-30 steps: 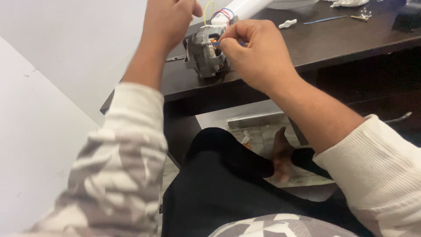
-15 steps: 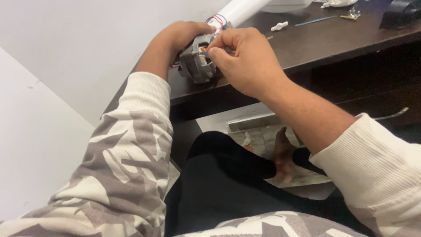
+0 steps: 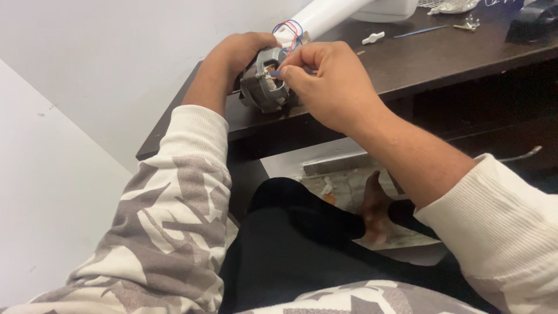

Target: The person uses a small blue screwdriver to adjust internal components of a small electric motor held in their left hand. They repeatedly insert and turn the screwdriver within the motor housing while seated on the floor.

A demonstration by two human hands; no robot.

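A small grey electric motor [image 3: 263,88] rests near the front edge of a dark wooden desk [image 3: 418,61]. My left hand [image 3: 239,51] wraps around its far side and holds it. My right hand [image 3: 328,84] pinches something small and blue at the motor's top with thumb and forefinger. Red and blue wires [image 3: 289,28] run from the motor into a white tube [image 3: 325,14] lying across the desk behind it.
A white plastic piece [image 3: 372,38], a thin blue rod [image 3: 422,30] and small metal parts [image 3: 468,23] lie farther back on the desk. A dark object [image 3: 532,20] sits at the right edge. My lap in black trousers [image 3: 290,250] is below, a white wall at left.
The view has shifted down and left. My left hand dropped from above the motor to grip its side. My right hand stays at the motor's top.
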